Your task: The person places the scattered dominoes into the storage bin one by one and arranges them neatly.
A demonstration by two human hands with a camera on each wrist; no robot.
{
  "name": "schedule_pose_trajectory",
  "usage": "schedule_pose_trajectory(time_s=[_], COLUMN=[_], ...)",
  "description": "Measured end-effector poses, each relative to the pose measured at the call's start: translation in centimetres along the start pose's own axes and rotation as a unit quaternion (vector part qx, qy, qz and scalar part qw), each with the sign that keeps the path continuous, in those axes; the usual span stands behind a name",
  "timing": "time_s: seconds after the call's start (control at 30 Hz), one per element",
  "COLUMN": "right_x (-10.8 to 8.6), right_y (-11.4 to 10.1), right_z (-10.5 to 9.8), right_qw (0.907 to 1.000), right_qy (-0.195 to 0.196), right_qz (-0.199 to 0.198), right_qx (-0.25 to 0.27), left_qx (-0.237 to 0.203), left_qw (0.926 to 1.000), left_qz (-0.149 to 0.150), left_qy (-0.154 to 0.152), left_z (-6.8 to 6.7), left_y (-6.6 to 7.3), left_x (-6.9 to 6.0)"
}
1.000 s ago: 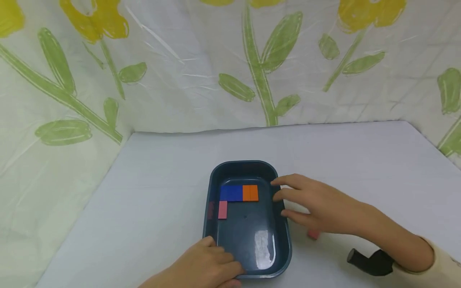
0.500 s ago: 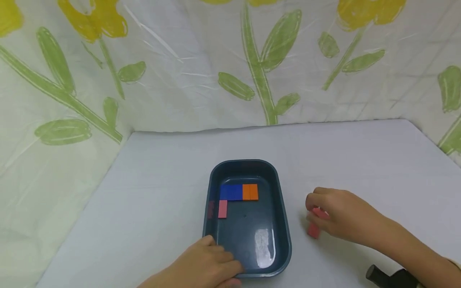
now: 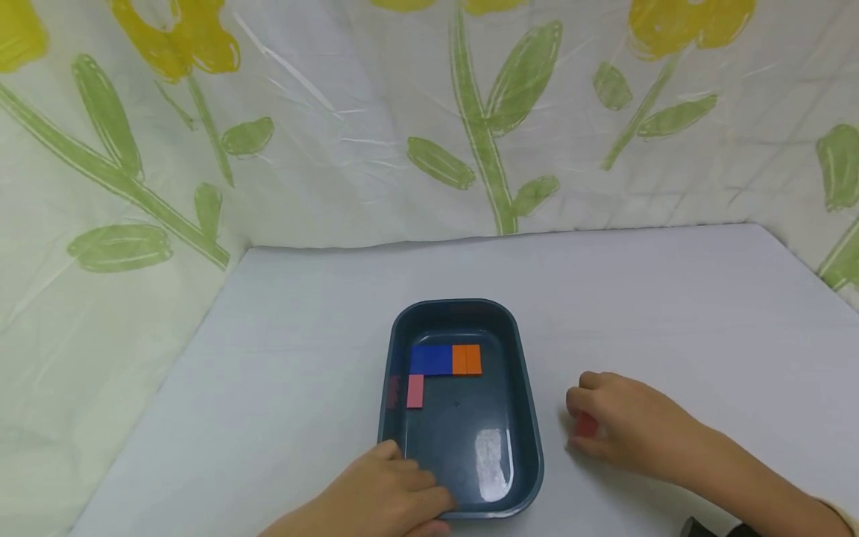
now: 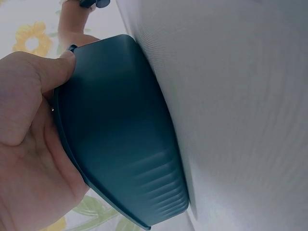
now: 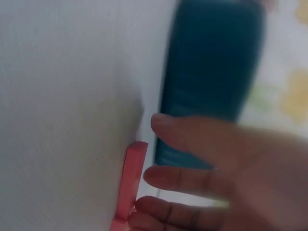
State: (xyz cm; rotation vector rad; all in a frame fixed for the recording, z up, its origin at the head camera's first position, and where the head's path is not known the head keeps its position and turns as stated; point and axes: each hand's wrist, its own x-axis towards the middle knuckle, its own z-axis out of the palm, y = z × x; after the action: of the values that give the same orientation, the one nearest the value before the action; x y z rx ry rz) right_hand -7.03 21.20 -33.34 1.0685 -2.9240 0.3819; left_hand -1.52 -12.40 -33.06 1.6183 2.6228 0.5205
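Observation:
My left hand (image 3: 385, 488) grips the near-left rim of a dark teal rectangular tray (image 3: 530, 440). In the left wrist view the thumb lies against the tray's outer wall (image 4: 115, 120). Blue tiles (image 3: 432, 359) and orange tiles (image 3: 467, 359) form a row inside the tray, and one pink tile (image 3: 415, 391) lies below the row's left end. To the right of the tray, my right hand (image 3: 634, 425) hovers over a reddish-pink block (image 3: 585, 425). In the right wrist view, its thumb and fingers are apart, beside the block (image 5: 132, 178), not closed on it.
A white tabletop (image 3: 288, 321) lies under everything. Behind it rises a pale sheet (image 3: 349, 149) printed with yellow flowers and green leaves. A black wrist device (image 3: 711, 529) shows at the bottom right edge. A second reddish piece (image 5: 119, 224) touches the block's lower end.
My right hand has moved from the tray's right rim to the reddish-pink block on the table, then slightly lower. The left hand and the tray have stayed put.

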Motion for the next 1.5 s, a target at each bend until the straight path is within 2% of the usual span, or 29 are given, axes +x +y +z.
schedule_pose_trajectory(time_s=[0.23, 0.43, 0.83, 1.17, 1.5], right_x=[0.1, -0.1, 0.0, -0.3, 0.7], right_y=[0.0, -0.2, -0.4, -0.3, -0.7], right_z=[0.2, 0.3, -0.2, -0.4, -2.5], right_qw=[0.9993, 0.9996, 0.9986, 0.9994, 0.9979], right_qy=[0.002, 0.002, -0.049, -0.022, 0.01], right_qz=[0.012, 0.004, 0.016, -0.026, -0.062], right_qx=[-0.034, -0.029, -0.014, 0.007, 0.015], left_qx=[0.012, 0.011, 0.013, 0.006, 0.016], left_qw=[0.9999, 0.9999, 0.9999, 1.0, 0.9998], left_qz=[0.006, 0.007, 0.006, 0.003, 0.01], left_qy=[0.008, 0.007, 0.003, 0.003, 0.006], left_z=[0.0, 0.1, 0.1, 0.2, 0.3], left_y=[0.0, 0.0, -0.1, 0.0, -0.1], left_x=[0.0, 0.0, -0.1, -0.1, -0.1])
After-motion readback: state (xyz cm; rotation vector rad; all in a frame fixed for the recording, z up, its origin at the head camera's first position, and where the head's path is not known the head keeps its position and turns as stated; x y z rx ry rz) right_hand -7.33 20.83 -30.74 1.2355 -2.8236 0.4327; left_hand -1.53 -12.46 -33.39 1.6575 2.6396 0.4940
